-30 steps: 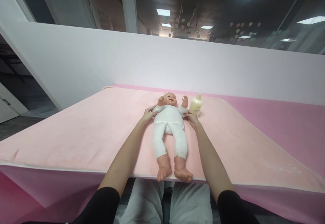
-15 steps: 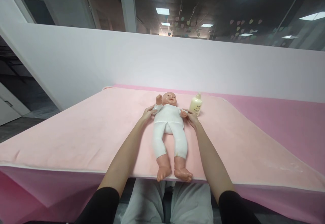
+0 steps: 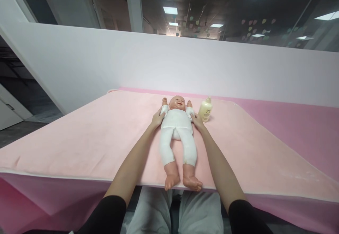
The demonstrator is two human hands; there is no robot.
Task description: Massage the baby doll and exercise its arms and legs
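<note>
A baby doll in a white cloth body lies on its back, feet towards me at the table's near edge. Both its forearms point up beside its head. My left hand is closed around the doll's arm on the left side, near the elbow. On the other side, my right hand grips the doll's other arm at about the same height; some of its fingers are hidden. Just beyond my right hand stands a pale yellow pump bottle, upright and apart from the doll.
A peach-pink padded cloth covers the table under the doll. Pink surface shows along the right side. A white partition rises behind the table, with dark glass above it.
The doll's arm in my right hand has swung from lying low at its side to pointing up by the head. The other arm is slightly more upright.
</note>
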